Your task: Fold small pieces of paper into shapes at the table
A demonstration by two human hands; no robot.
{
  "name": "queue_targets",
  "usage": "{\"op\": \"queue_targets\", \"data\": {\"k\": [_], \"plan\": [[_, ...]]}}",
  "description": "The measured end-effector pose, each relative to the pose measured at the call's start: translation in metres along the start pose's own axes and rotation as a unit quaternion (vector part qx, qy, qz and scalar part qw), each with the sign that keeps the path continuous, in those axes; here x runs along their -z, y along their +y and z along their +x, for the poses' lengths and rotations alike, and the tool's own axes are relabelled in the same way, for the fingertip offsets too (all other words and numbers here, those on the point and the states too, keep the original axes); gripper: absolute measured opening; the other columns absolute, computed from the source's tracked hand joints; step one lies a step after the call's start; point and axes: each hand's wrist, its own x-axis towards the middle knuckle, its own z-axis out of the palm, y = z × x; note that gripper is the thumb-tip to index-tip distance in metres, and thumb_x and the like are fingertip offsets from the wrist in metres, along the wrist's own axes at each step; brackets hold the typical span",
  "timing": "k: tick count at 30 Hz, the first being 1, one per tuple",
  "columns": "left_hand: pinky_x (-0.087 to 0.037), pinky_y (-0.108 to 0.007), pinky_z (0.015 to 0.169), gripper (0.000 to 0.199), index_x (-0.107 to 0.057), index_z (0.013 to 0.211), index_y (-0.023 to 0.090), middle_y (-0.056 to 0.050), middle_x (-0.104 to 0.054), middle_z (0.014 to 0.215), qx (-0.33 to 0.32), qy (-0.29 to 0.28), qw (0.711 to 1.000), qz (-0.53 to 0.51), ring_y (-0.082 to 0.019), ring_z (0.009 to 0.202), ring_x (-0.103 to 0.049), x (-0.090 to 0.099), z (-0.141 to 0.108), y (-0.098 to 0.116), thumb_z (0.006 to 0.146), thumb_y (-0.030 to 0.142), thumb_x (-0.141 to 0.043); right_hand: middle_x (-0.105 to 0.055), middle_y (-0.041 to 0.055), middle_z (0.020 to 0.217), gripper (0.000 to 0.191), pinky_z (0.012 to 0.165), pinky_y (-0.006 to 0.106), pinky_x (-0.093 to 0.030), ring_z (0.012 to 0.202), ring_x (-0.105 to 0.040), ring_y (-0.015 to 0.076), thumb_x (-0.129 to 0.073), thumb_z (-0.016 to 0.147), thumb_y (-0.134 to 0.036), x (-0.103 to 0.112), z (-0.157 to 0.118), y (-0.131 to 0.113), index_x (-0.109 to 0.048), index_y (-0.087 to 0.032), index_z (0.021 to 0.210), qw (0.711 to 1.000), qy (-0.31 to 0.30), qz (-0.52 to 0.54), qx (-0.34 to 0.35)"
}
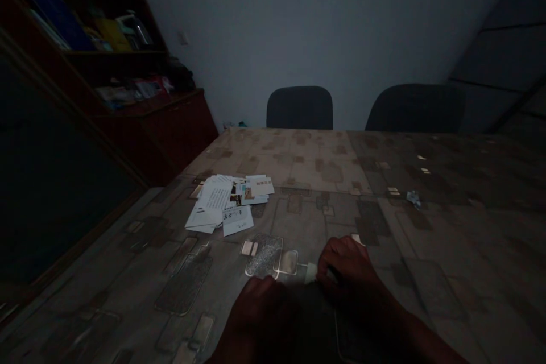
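My right hand [347,273] is closed, its fingers curled in a pinch above the near part of the table. Beside its fingertips shows a small pale greenish patch [311,272]; whether it is a piece of paper in the fingers or something else, I cannot tell. Lower and to the left, my left hand [264,315] is also curled, knuckles up, deep in shadow. Between the two hands lies a dark area whose nature I cannot make out. Beyond them, a loose pile of white printed cards or papers [217,196] lies overlapping on the table, some with small pictures.
A patterned cloth covers the table [294,216]. A crumpled scrap [413,199] lies on its right part. Two dark chairs [299,107] stand at the far edge, against a pale wall. On the left rises a wooden shelf cabinet [170,131] with folders and bags. The light is dim.
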Motion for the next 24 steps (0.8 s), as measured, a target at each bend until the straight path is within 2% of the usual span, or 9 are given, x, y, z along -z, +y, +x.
{"op": "queue_targets", "data": {"k": [2,4,6,8,10,14,20,24], "plan": [[-0.03,-0.032,0.054,0.015,-0.055,0.072,0.023,0.001,-0.056,0.062,-0.019,-0.009,0.999,0.033,-0.017,0.056,-0.05,-0.003,-0.011,0.005,0.086,0.018,-0.053,-0.057,0.0011,0.077,0.012,0.075,0.033,-0.028,0.077,-0.048,0.0191,-0.058,0.078,-0.008,0.002,0.0,-0.001,-0.06,-0.019,0.073,1.0,-0.005,-0.004,0.001],[-0.033,-0.033,0.054,0.011,-0.06,0.094,0.022,0.001,-0.063,0.071,-0.045,-0.01,0.997,0.069,-0.017,0.057,-0.053,-0.005,-0.013,0.013,0.088,0.018,-0.051,-0.058,0.0019,0.077,0.011,0.075,0.034,-0.028,0.077,-0.048,0.0198,-0.058,0.079,-0.01,0.003,0.001,-0.001,-0.06,-0.019,0.073,1.0,-0.013,-0.009,0.001],[-0.039,-0.034,0.059,0.024,-0.056,0.113,0.019,-0.001,-0.066,0.077,-0.048,0.007,0.994,0.102,-0.018,0.062,-0.057,-0.006,-0.009,0.021,0.09,0.021,-0.049,-0.058,0.0024,0.078,0.011,0.075,0.034,-0.029,0.078,-0.049,0.0204,-0.058,0.08,-0.011,0.004,0.002,-0.001,-0.06,-0.019,0.073,1.0,-0.022,-0.017,0.0],[-0.043,-0.036,0.063,0.029,-0.054,0.119,0.017,-0.002,-0.069,0.081,-0.036,0.044,0.991,0.124,-0.02,0.067,-0.062,-0.006,-0.002,0.026,0.094,0.027,-0.044,-0.058,0.002,0.078,0.011,0.075,0.034,-0.029,0.078,-0.049,0.0204,-0.057,0.081,-0.012,0.004,0.002,0.001,-0.059,-0.02,0.074,0.999,-0.03,-0.021,0.001],[-0.046,-0.038,0.066,0.033,-0.053,0.122,0.016,-0.005,-0.071,0.085,-0.033,0.055,0.989,0.135,-0.022,0.071,-0.065,-0.006,0.003,0.029,0.096,0.03,-0.039,-0.058,0.0012,0.078,0.011,0.075,0.034,-0.029,0.078,-0.05,0.0202,-0.058,0.08,-0.011,0.002,0.002,0.003,-0.059,-0.021,0.074,0.999,-0.034,-0.024,0.007],[-0.05,-0.038,0.065,0.039,-0.05,0.124,0.011,-0.011,-0.072,0.087,-0.048,0.019,0.991,0.124,-0.025,0.073,-0.068,-0.007,0.005,0.028,0.098,0.037,-0.036,-0.059,0.0011,0.077,0.011,0.074,0.034,-0.03,0.078,-0.051,0.0207,-0.059,0.078,-0.011,0.0,0.001,0.005,-0.058,-0.021,0.073,0.999,-0.029,-0.038,0.002],[-0.052,-0.039,0.058,0.039,-0.046,0.126,0.008,-0.013,-0.072,0.085,-0.044,-0.011,0.994,0.096,-0.025,0.066,-0.067,-0.013,0.001,0.025,0.098,0.034,-0.035,-0.06,0.0008,0.078,0.01,0.072,0.033,-0.031,0.076,-0.052,0.0199,-0.059,0.081,-0.013,0.0,0.002,0.009,-0.059,-0.022,0.075,0.997,-0.055,-0.052,0.016],[-0.055,-0.042,0.062,0.042,-0.043,0.128,0.008,-0.014,-0.072,0.092,-0.036,-0.024,0.996,0.072,-0.027,0.073,-0.069,-0.016,0.0,0.025,0.096,0.034,-0.04,-0.059,0.0012,0.077,0.013,0.073,0.034,-0.03,0.076,-0.051,0.0203,-0.057,0.082,-0.012,-0.001,0.002,0.007,-0.058,-0.021,0.073,0.997,-0.048,-0.056,-0.002]]}}
